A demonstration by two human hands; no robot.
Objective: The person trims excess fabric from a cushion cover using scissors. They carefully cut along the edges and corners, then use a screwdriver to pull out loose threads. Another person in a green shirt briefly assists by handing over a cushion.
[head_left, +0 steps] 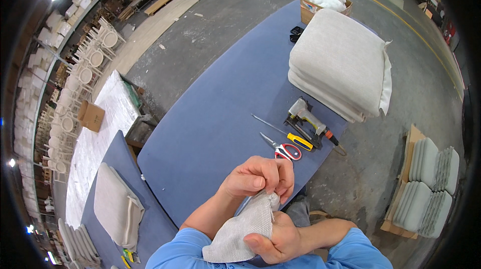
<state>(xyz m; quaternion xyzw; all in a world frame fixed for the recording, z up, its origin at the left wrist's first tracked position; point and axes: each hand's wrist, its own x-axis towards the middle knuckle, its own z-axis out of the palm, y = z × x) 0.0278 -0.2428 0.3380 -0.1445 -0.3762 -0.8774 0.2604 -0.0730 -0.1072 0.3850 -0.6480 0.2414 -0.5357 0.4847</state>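
A piece of light grey woven fabric (240, 236) is held up close to my body, above the near edge of the blue table. My left hand (260, 176) pinches its upper corner between thumb and fingers. Lower down, my right hand (278, 241) is closed round the raw side edge, its thumb lying against the cloth. Just beyond my left hand lie red-and-white-handled scissors (286, 151), a screwdriver (299, 141) with a yellow handle and a grey air stapler (308, 118) with its hose. Part of the fabric is hidden behind my fingers.
On the blue table (210, 118), grey cushions (340, 58) are stacked at the far right, near a cardboard box (308, 11) of white stuffing. Another cushion (112, 201) lies on a side table at left. Several seat pads (423, 204) stand on cardboard on the right floor.
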